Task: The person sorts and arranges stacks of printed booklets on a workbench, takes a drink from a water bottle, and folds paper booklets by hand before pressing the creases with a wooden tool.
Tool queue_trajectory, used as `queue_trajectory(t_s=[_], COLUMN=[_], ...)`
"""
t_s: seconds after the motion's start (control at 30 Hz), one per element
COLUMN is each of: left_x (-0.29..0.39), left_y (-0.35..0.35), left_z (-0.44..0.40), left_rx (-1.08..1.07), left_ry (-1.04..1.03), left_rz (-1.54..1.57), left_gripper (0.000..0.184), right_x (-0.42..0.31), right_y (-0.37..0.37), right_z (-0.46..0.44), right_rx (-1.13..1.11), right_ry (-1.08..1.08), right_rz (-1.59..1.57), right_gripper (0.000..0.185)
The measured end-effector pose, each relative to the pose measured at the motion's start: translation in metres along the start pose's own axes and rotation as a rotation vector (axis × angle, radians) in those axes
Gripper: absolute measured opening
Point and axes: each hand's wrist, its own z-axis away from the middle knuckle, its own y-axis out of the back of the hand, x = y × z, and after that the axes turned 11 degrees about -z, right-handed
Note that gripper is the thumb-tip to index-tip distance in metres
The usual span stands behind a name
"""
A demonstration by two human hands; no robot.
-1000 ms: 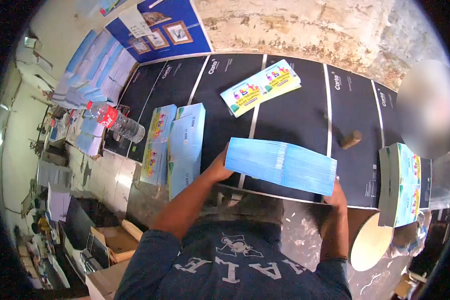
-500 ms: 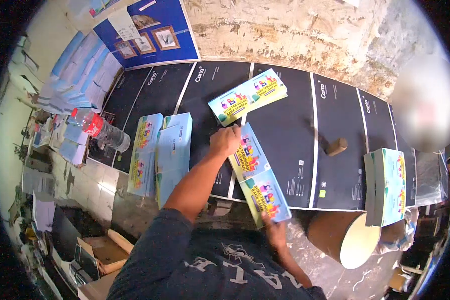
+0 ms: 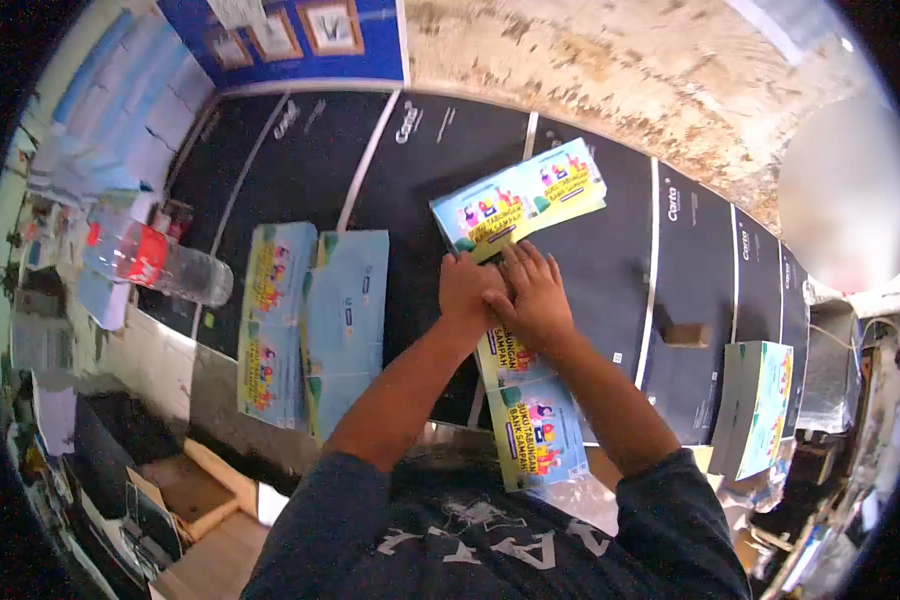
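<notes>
At center frame, a curled left hand [image 3: 467, 292], its grip hidden, and an open right hand [image 3: 538, 305] top booklets [image 3: 542, 432], apparently steadying them.

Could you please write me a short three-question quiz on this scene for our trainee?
1. What colour is the label on the bottle?
a) green
b) red
c) black

2. True or false: the left hand and right hand are at the same end of the near booklets.

3. Fill the gap: the wooden block is on the table to the ____ of both hands.

Key: 1 b; 2 true; 3 right
</notes>
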Motion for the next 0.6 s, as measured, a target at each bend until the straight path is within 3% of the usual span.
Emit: queue_trajectory(t_s=[0.03,0.07,0.23,0.3,0.33,0.37,0.5,0.57,0.6], left_x=[0.001,0.003,0.000,-0.002,0.002,0.001,0.008,0.009,0.011], left_y=[0.001,-0.024,0.006,-0.011,-0.014,-0.013,-0.037,-0.036,-0.028], left_z=[0.001,0.000,0.006,0.004,0.004,-0.008,0.000,-0.004,0.000], left_rx=[-0.050,0.095,-0.065,0.090,0.299,0.313,0.377,0.407,0.359], left_ry=[-0.019,-0.016,-0.052,-0.019,0.063,0.064,0.130,0.130,0.140], left_rz=[0.023,0.007,0.185,0.104,0.057,0.056,0.155,0.152,0.082], left_gripper=[0.026,0.027,0.027,0.028,0.033,0.033,0.043,0.042,0.041], right_x=[0.004,0.009,0.022,0.005,-0.017,-0.026,-0.017,-0.003,-0.007], right_y=[-0.002,-0.004,-0.012,-0.009,-0.001,0.007,0.008,-0.001,-0.005], right_z=[0.000,-0.002,0.002,0.023,0.050,0.067,0.082,0.090,0.106], right_rx=[-0.047,-0.001,0.241,0.304,0.155,-0.008,-0.171,-0.033,-0.020], right_ry=[-0.012,0.026,0.121,0.109,-0.119,-0.366,-0.475,-0.325,-0.348], right_rz=[-0.001,-0.084,-0.172,-0.005,-0.003,-0.005,-0.108,-0.055,-0.057], right_gripper=[0.085,0.088,0.101,0.104,0.103,0.102,0.104,0.106,0.106])
